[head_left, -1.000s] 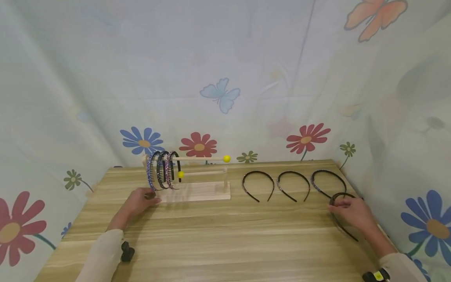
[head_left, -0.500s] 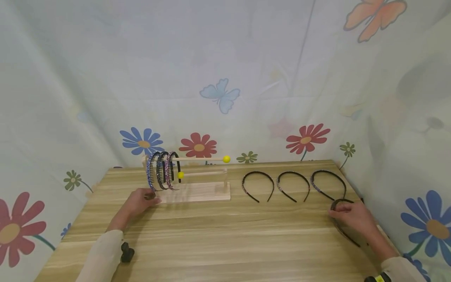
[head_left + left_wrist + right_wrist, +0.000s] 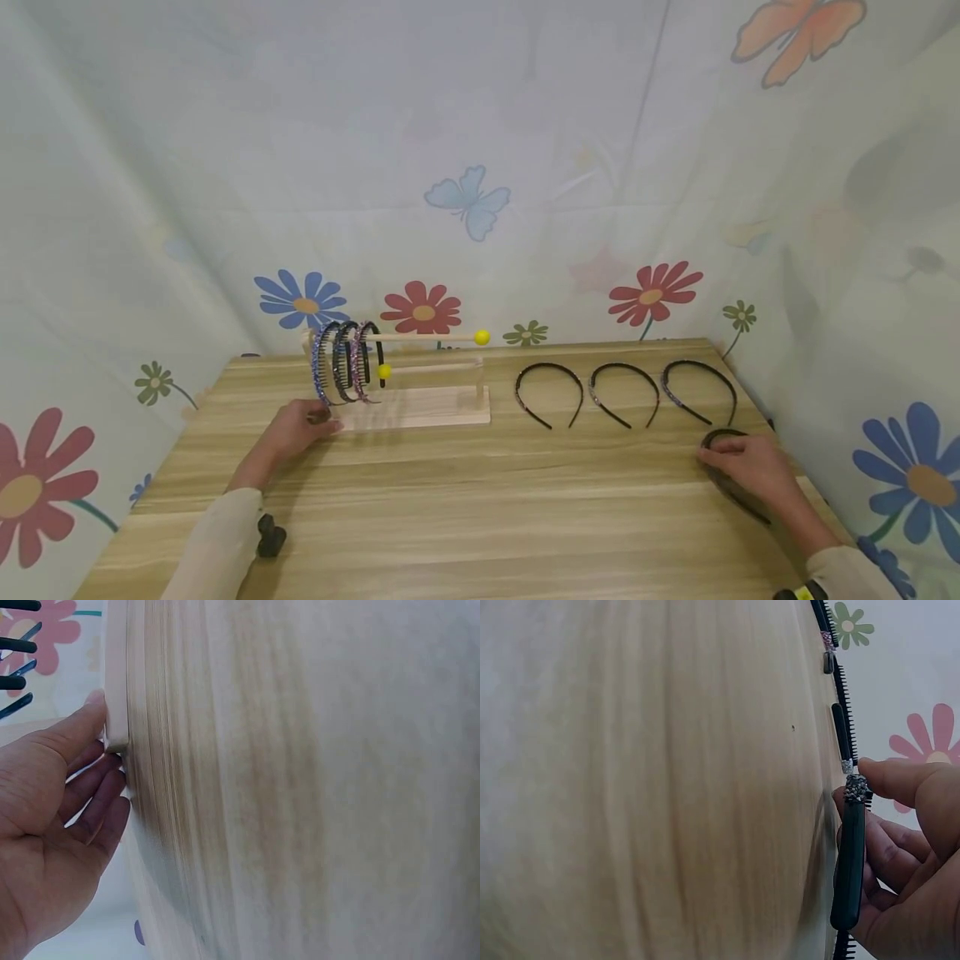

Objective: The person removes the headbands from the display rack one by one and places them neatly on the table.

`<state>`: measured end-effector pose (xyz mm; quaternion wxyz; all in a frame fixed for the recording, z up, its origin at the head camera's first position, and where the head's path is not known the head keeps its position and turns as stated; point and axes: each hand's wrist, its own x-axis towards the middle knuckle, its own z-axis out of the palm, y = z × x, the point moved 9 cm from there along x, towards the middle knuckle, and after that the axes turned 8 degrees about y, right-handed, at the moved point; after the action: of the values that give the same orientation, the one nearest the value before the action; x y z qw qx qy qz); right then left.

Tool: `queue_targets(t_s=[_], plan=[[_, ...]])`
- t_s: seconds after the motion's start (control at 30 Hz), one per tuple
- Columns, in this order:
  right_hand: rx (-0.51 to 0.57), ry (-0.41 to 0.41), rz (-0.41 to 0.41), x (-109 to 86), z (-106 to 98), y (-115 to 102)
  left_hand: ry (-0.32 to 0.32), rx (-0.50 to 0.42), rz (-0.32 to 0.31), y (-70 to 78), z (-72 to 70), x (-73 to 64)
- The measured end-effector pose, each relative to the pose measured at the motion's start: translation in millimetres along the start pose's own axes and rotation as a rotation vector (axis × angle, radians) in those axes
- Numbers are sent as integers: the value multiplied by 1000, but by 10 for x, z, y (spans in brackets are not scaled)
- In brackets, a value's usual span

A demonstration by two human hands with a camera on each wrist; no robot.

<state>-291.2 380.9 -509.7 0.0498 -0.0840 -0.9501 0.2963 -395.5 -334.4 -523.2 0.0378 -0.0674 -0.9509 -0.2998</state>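
Note:
At the left, my left hand (image 3: pixel 296 429) holds the front left corner of a pale wooden headband rack (image 3: pixel 420 408). In the left wrist view its thumb lies along the base's edge (image 3: pixel 115 675), fingers bent at the corner. Blue (image 3: pixel 318 367), dark (image 3: pixel 340 379) and pink (image 3: pixel 356 367) glittery headbands hang on the rack's rod (image 3: pixel 427 337). My right hand (image 3: pixel 753 467) pinches a black headband (image 3: pixel 847 870) between thumb and fingers, close over the table's right side. The right wrist view shows silvery glitter on this headband beside the thumb tip.
Three more black headbands (image 3: pixel 551 367) (image 3: pixel 626 367) (image 3: pixel 697 363) lie in a row along the back right of the wooden table (image 3: pixel 480 517). Yellow balls (image 3: pixel 482 337) cap the rack's rods. A flower-printed cloth (image 3: pixel 570 208) hangs close behind the table.
My right hand has lowered the headband slightly toward me, away from the rightmost lying headband, and tilted it flatter. My left hand has stayed at the rack's corner.

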Motion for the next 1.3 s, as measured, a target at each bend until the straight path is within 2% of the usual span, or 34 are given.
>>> queue_targets(t_s=[0.37, 0.5, 0.7, 0.87, 1.07, 1.3], plan=[[34, 0, 16, 6, -19, 17, -3, -1, -11, 0, -14, 2], [27, 20, -15, 32, -108, -81, -5, 1, -13, 3, -19, -2], [86, 108, -149, 78, -240, -458, -5, -4, -14, 5, -21, -1], [137, 127, -206, 86, -251, -789, -9, -2, -12, -4, -17, -8], [195, 152, -274, 105, -189, -1174, -8, -5, -21, -17, -9, -13], [257, 197, -421, 124, -75, -1663, -14, -7, -30, -14, -1, -4]])
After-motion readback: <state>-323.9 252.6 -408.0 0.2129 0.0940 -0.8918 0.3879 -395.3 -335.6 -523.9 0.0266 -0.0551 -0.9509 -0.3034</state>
